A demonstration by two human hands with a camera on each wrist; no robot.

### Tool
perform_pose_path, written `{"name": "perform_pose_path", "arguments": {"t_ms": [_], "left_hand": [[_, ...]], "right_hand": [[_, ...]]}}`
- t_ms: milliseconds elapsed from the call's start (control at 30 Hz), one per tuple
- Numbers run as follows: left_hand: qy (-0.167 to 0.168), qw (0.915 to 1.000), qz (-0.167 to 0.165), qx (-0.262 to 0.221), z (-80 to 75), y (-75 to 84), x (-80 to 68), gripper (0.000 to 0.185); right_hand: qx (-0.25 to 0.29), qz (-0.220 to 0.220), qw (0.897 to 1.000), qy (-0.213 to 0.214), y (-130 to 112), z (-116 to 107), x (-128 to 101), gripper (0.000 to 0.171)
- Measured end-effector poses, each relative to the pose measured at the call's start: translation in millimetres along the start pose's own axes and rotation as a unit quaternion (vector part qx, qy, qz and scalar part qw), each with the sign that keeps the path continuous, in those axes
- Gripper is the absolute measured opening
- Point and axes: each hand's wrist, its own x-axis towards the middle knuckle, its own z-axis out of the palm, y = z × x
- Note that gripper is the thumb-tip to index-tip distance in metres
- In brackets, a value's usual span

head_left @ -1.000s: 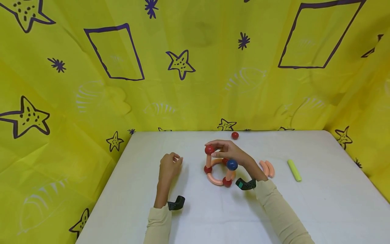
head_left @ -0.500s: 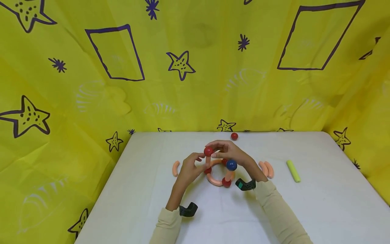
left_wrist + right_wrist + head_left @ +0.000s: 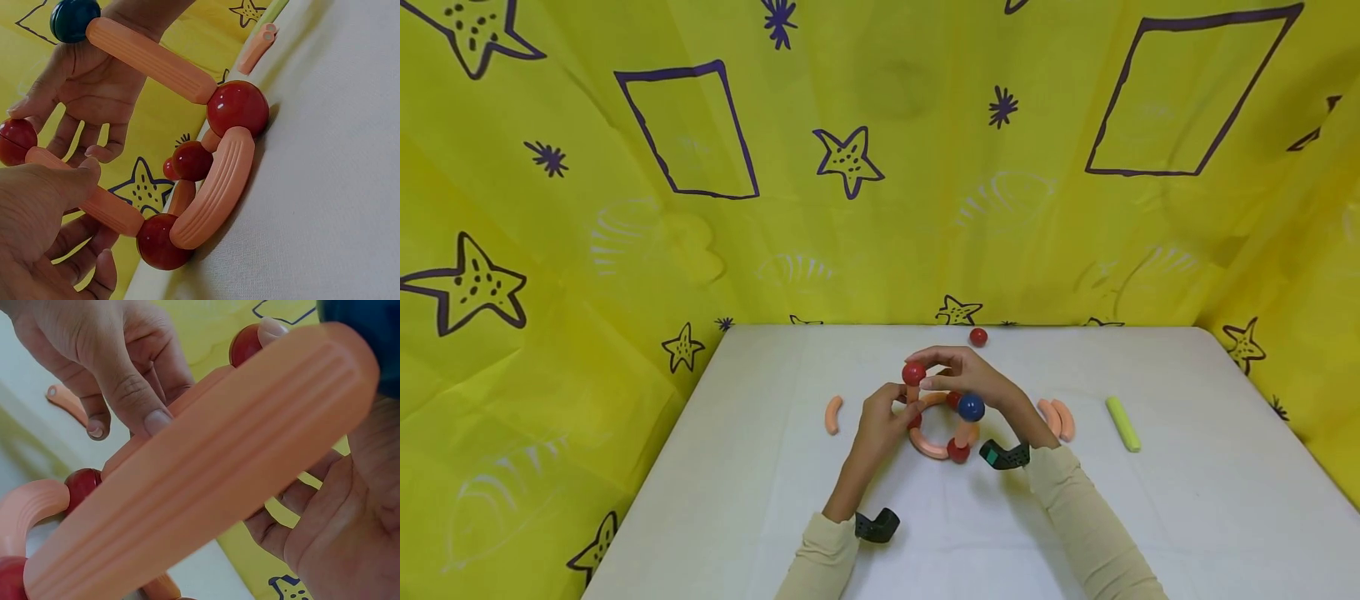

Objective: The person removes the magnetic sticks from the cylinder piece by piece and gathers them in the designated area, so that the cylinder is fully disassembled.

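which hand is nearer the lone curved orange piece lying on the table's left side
Left. The left hand is beside the curved orange piece; the right hand is beyond the structure.

Red balls: five, namely one loose ball (image 3: 977, 337) at the back of the counter (image 3: 1150, 517), one top ball (image 3: 913, 373) on a post, three in the ring (image 3: 958, 451). Blue ball (image 3: 971, 407): one. Loose curved peach pieces: three, a pair (image 3: 1057, 418) and a single (image 3: 832, 414). Green stick (image 3: 1123, 423): one. Hands: two.
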Motion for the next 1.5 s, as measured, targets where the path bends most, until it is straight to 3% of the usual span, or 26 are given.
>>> {"name": "perform_pose_path", "arguments": {"t_ms": [500, 833, 1167, 1333, 1500], "left_hand": [[0.022, 0.9996, 0.010, 0.015, -0.1, 5.4, 1.1, 0.014], [0.048, 0.9983, 0.023, 0.022, 3.0, 3.2, -0.6, 0.013], [0.057, 0.9973, 0.036, 0.032, 2.7, 3.5, -1.3, 0.010], [0.062, 0.9962, 0.049, 0.034, 3.0, 3.2, -2.0, 0.011], [0.063, 0.9968, 0.043, 0.025, 3.8, 3.6, -1.9, 0.010]], "right_hand": [[0.027, -0.011, 1.000, -0.001, 23, -6, 4, 0.037], [0.035, -0.005, 0.999, -0.009, -1, -2, 0, 0.038], [0.019, 0.007, 1.000, -0.011, -1, -2, 0, 0.036], [0.010, -0.007, 1.000, -0.010, -1, -1, -1, 0.034], [-0.004, -0.025, 1.000, -0.007, -1, 0, -1, 0.032]]}}
